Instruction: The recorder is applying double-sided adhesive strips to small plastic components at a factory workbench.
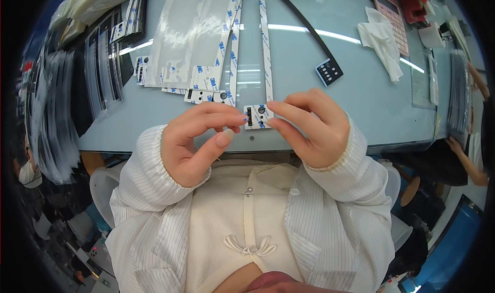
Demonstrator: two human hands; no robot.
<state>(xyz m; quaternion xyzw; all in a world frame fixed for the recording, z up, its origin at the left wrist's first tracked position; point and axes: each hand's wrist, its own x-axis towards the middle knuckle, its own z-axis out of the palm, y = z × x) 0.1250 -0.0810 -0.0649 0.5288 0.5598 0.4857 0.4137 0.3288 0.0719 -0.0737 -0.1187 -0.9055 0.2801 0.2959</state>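
A long white-and-blue adhesive-backed strip [265, 50] lies upright on the table, its wide, punched end panel toward me. The panel has a dark slot and round holes. My right hand [314, 128] grips the panel's right side, with index finger and thumb at its edge. At the panel's left edge is my left hand [198, 138], its index fingertip by the slot and its thumb spread apart from it. A tiny blue speck shows at that fingertip; I cannot tell what it is.
Left of the strip lie a stack of clear film sheets [178, 30] and similar adhesive strips [233, 61]. A black strip with a punched end [329, 72] rests to the right. Beyond it are a crumpled tissue [380, 37] and a pink calculator [390, 19]. Film bundles [59, 112] hang at the left.
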